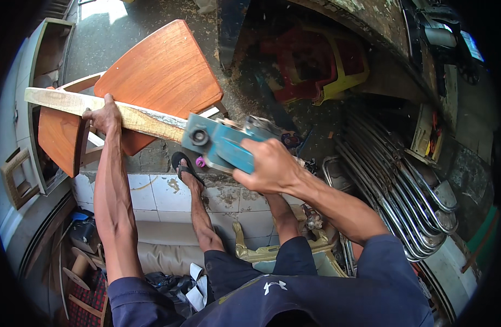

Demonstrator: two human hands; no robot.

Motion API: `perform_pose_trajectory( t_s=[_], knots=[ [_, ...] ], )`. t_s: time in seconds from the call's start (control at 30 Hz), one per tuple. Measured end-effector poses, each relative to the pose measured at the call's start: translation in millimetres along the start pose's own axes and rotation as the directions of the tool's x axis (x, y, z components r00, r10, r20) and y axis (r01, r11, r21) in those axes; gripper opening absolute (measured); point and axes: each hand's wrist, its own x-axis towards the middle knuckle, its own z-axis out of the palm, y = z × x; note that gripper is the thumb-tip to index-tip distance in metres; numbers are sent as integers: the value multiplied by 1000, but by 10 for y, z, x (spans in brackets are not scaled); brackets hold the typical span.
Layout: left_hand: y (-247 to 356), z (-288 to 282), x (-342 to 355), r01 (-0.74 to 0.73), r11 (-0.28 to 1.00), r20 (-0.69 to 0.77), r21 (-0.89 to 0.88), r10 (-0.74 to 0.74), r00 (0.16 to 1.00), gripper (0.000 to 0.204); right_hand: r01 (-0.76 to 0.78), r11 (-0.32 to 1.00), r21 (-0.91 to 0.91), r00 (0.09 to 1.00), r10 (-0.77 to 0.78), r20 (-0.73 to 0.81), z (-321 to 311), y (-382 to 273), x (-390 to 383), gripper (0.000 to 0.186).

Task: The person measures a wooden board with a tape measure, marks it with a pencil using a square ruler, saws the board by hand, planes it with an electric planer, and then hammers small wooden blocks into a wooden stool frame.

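My left hand grips a long pale wooden board that slants down to the right across orange-brown wooden furniture. Another orange panel shows beneath the board's left end. My right hand is closed on a teal power planer, which sits over the right end of the board and hides it. The planer's underside and its contact with the wood cannot be seen clearly.
Red and yellow plastic chair shells lie at the back right. Stacked chrome tube frames stand at my right. A pale cabinet lines the left. My sandalled foot rests by a tiled step and a small purple object.
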Motion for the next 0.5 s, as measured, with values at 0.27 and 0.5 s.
perform_pose_trajectory(
  t_s=[0.27,0.5],
  knots=[
    [-102,54,133,-20,1000,-55,24,21,998,104,-54,997,58,998,53,17,-270,443,-550,34],
    [-63,49,79,-47,999,-50,20,48,998,104,-224,975,7,972,223,75,-878,1365,-1983,24]
  ],
)
